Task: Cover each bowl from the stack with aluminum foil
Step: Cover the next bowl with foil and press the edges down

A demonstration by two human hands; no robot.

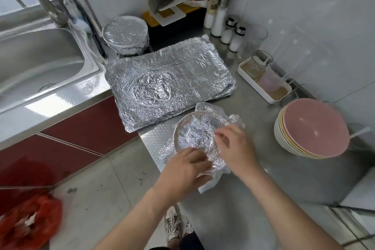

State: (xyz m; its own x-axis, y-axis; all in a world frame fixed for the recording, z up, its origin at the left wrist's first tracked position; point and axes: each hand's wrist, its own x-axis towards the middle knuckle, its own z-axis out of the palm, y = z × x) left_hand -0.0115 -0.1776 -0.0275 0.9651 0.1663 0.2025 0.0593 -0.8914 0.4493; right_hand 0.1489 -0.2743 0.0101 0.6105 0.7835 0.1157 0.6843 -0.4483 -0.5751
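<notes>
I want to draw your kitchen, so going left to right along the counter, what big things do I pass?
Sink → stack of foil sheets → stack of pink bowls. The bowl being wrapped overlaps the foil sheets, so it is left out.

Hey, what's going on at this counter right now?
A person is wrapping foil over a bowl on the steel counter. The left hand grips it at the near rim; the right hand pinches it at the right side. One covered bowl sits by the sink, and a stack of uncovered bowls waits at right.
</notes>
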